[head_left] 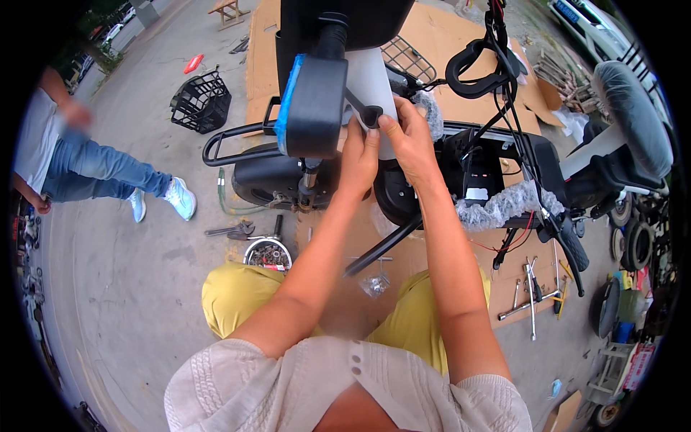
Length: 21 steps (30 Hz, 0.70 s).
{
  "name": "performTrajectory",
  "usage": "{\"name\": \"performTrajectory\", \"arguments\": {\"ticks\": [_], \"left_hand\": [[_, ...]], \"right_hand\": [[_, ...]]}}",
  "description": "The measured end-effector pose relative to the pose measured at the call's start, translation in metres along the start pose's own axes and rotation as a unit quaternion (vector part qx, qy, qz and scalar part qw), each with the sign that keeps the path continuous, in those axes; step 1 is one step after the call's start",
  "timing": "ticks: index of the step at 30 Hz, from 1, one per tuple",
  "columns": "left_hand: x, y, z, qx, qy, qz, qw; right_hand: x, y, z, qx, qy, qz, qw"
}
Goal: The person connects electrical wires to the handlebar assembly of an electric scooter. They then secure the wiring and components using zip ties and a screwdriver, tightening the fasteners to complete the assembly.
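Both my arms reach forward over a partly assembled electric scooter (pixel 403 189). My left hand (pixel 360 160) is closed, with its thumb and fingers on a small black curved piece (pixel 371 115) that has a round hollow end. My right hand (pixel 412 144) pinches the same piece from the other side, thumb against it. Behind the piece stands a white wrapped post (pixel 374 72). Just left of my hands is a black padded block (pixel 314 108) with blue film along one edge. Parts of my fingers are hidden behind the piece and post.
Cardboard (pixel 425 36) lies under the scooter. A wire basket (pixel 201 101), a bowl of small hardware (pixel 268 253), an adjustable wrench (pixel 230 230) and a cross-shaped lug wrench (pixel 533 297) are on the ground. Cables (pixel 497 43) hang at the right. A person in jeans (pixel 101 162) stands left.
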<state>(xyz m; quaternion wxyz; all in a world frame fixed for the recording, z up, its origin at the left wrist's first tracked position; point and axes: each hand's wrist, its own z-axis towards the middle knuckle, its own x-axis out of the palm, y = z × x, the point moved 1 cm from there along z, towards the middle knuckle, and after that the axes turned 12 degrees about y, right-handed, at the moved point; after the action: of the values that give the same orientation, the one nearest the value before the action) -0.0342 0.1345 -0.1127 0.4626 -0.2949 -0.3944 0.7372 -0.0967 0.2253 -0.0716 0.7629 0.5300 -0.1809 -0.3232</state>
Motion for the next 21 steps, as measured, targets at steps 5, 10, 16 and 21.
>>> {"name": "performTrajectory", "arguments": {"ticks": [5,10,16,21], "left_hand": [[-0.002,0.000,0.004,0.045,0.016,0.024,0.999],[0.001,0.003,0.009,0.012,-0.020,0.065,0.998],[0.005,0.007,0.015,0.017,-0.057,0.072,0.996],[0.004,0.010,0.010,0.017,-0.016,0.043,0.999]], "right_hand": [[0.001,-0.006,0.000,-0.010,-0.024,0.000,1.000],[0.004,-0.005,0.002,-0.014,-0.055,-0.010,0.998],[0.010,0.005,0.003,-0.021,-0.075,0.001,0.997],[0.005,0.004,-0.001,-0.049,-0.069,-0.025,0.996]]}}
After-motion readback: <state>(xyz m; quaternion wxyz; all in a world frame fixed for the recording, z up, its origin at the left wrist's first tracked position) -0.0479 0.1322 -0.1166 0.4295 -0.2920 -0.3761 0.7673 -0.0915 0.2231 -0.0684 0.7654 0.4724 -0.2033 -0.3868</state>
